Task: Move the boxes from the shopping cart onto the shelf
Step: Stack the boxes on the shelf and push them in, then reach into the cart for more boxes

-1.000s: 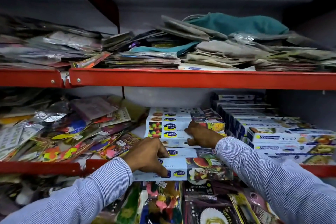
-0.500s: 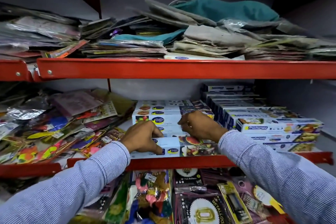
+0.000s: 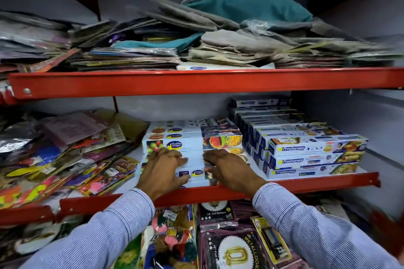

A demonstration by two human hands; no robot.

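A long white box with fruit pictures lies at the front of the middle red shelf, on top of other boxes of the same kind. My left hand lies on its left half, fingers on top and thumb against the front face. Spread over the box's right half is my right hand, pressing on it. Just behind stands a stack of the same white boxes. The shopping cart is out of view.
A tall block of blue-and-white Freshwrapp boxes fills the shelf's right side. Loose colourful packets are heaped on the left. The upper shelf carries folded cloths and packets. Balloon packs hang below.
The white box has slid from over the shelf's front edge back onto the shelf, towards the rear stack. Both hands moved with it and now sit closer together.
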